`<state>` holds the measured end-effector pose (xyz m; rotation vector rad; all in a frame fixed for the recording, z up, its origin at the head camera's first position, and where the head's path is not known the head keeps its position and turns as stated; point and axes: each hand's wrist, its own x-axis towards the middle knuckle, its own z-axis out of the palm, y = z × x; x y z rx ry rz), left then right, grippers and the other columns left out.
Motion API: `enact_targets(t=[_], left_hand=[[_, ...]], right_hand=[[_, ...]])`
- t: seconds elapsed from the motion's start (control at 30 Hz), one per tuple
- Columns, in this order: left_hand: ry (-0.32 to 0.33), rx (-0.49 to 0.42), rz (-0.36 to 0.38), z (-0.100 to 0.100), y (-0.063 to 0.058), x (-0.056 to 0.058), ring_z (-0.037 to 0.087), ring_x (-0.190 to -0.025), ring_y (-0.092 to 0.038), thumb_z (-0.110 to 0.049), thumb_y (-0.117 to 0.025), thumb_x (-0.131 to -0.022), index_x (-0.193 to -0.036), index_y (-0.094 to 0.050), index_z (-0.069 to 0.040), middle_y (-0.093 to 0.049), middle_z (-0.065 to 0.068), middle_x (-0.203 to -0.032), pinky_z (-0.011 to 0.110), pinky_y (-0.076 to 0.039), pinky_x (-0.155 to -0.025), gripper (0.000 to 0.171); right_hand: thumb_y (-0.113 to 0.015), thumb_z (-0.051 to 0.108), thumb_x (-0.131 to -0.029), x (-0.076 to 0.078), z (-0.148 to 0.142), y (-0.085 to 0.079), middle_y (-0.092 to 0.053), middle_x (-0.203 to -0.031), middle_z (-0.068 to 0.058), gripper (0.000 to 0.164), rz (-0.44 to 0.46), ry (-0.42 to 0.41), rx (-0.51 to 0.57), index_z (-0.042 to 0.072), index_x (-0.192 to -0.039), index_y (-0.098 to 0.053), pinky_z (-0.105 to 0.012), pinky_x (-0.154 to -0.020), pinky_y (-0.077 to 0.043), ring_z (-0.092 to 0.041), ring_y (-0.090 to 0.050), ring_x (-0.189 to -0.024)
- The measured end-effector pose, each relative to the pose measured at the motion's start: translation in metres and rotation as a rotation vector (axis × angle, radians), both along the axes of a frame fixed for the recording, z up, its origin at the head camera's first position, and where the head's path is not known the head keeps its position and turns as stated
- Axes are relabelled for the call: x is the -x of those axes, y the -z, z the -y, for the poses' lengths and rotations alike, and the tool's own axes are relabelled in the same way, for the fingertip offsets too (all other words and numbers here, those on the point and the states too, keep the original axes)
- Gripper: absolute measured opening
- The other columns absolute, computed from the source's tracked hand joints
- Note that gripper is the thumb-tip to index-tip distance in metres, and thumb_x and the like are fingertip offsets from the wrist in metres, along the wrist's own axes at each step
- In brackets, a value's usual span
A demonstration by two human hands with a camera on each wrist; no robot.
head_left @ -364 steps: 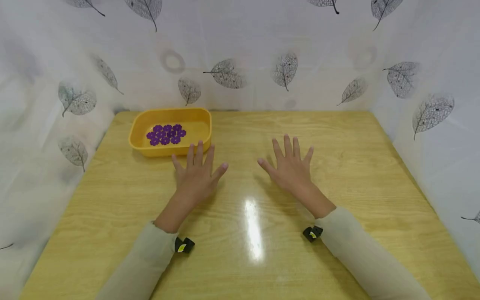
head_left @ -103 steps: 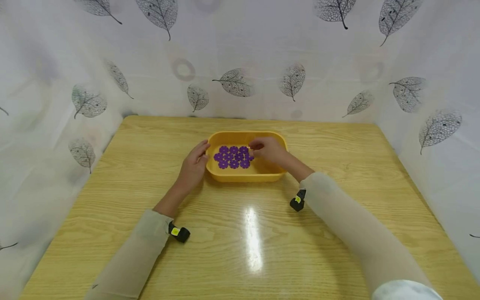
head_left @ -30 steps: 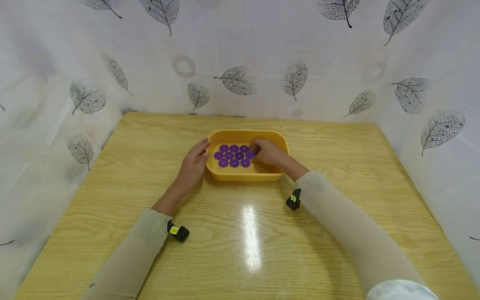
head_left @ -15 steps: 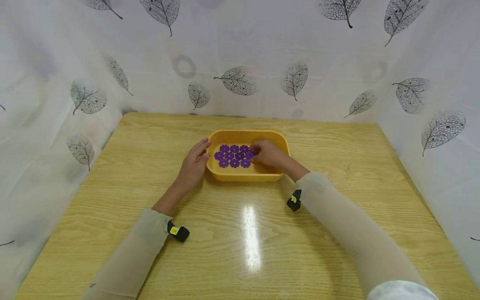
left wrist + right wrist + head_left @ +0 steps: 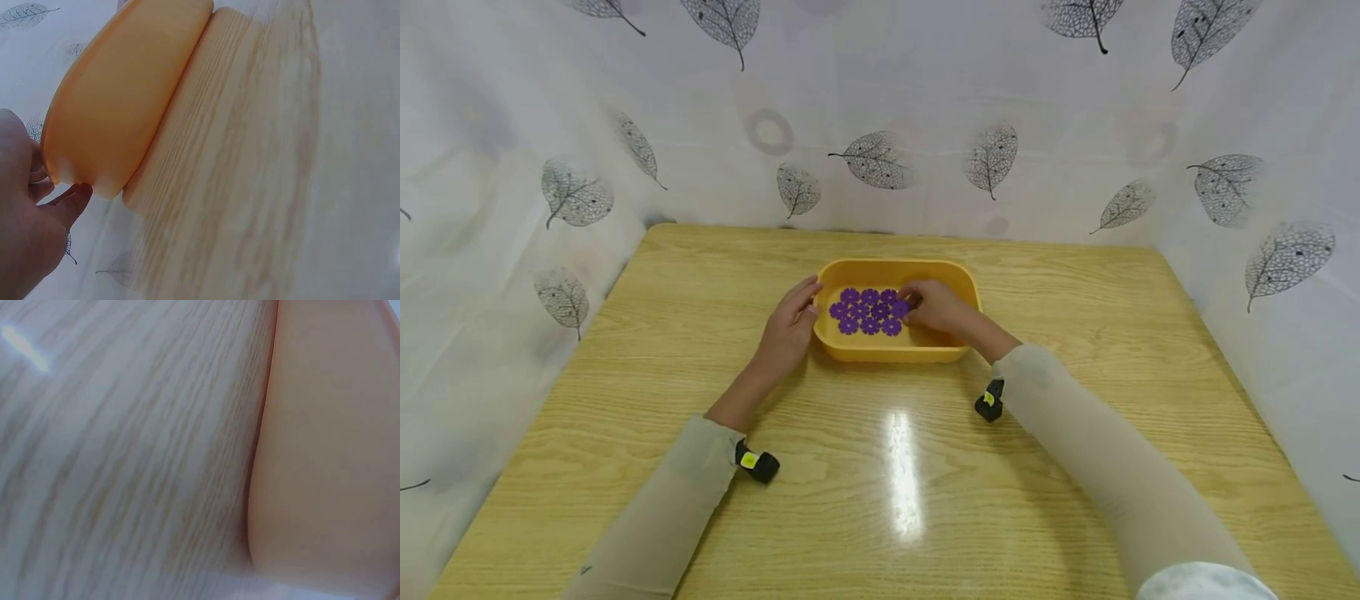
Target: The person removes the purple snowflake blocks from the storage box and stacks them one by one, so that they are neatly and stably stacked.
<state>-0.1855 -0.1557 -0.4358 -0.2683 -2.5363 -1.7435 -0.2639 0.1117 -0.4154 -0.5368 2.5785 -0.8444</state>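
Purple flower pieces [image 5: 859,310] are laid close together on the bottom of a yellow tub [image 5: 891,355]. One more purple piece [image 5: 900,309], at the right end of the bunch, is pinched by the right hand [image 5: 937,307], so that grip is closed around it. Thin plastic is suggested by the look of them, so each piece is likely light, stiff, a bit smooth and not easily broken. They are best picked up by the notched edge, between thumb and fingertip.

The tub is held at its left end by the left hand [image 5: 785,335], with the thumb pressed on the outer wall. It is likely light too, and easily pushed along the table [image 5: 820,517]. Behind all this, a white cloth [image 5: 925,75] printed with leaves is hung.

Part of the pinched piece is covered by fingers, and whether it is lifted off the bottom cannot be told. No pieces are shown in the wrist views: they are hidden behind the tub's wall. The right hand's fingers are left out of the right wrist view.
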Motion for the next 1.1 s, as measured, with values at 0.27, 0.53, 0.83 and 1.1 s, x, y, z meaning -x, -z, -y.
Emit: enact_targets(t=[0.27, 0.53, 0.83, 1.1], left_hand=[[0.016, 0.006, 0.027, -0.007, -0.032, -0.016, 0.032, -0.153, -0.024, -0.005, -0.039, -0.107, -0.149, -0.042, 0.007, -0.03, 0.019, -0.163, 0.044, -0.024, -0.126, 0.044], [0.016, -0.001, 0.023, -0.008, -0.037, -0.02, 0.033, -0.153, -0.024, -0.005, -0.04, -0.106, -0.148, -0.042, 0.008, -0.03, 0.02, -0.163, 0.044, -0.023, -0.126, 0.044], [0.009, -0.003, 0.026, -0.006, -0.031, -0.016, 0.032, -0.153, -0.024, -0.004, -0.04, -0.106, -0.148, -0.042, 0.008, -0.03, 0.019, -0.163, 0.043, -0.024, -0.126, 0.044], [0.008, -0.009, 0.012, 0.001, -0.001, -0.001, 0.023, -0.154, -0.024, -0.014, -0.041, -0.108, -0.151, -0.044, -0.003, -0.03, 0.006, -0.165, 0.038, -0.026, -0.125, 0.044]], right_hand=[[-0.07, 0.008, -0.094, -0.001, -0.001, -0.003, -0.065, -0.12, -0.019, 0.039, 0.018, -0.002, 0.033, 0.004, -0.131, -0.062, -0.044, -0.1, -0.051, -0.031, -0.06, -0.112], [-0.072, 0.008, -0.092, -0.001, -0.002, -0.003, -0.066, -0.117, -0.018, 0.041, 0.018, -0.018, 0.03, 0.004, -0.132, -0.062, -0.043, -0.096, -0.052, -0.03, -0.06, -0.107], [-0.072, 0.009, -0.093, -0.001, -0.001, -0.002, -0.065, -0.118, -0.018, 0.039, 0.001, -0.016, 0.026, 0.001, -0.13, -0.064, -0.044, -0.098, -0.051, -0.03, -0.059, -0.109], [-0.07, 0.01, -0.094, -0.001, -0.001, -0.002, -0.066, -0.118, -0.017, 0.038, 0.013, -0.01, 0.054, 0.001, -0.13, -0.064, -0.042, -0.097, -0.052, -0.029, -0.06, -0.108]])
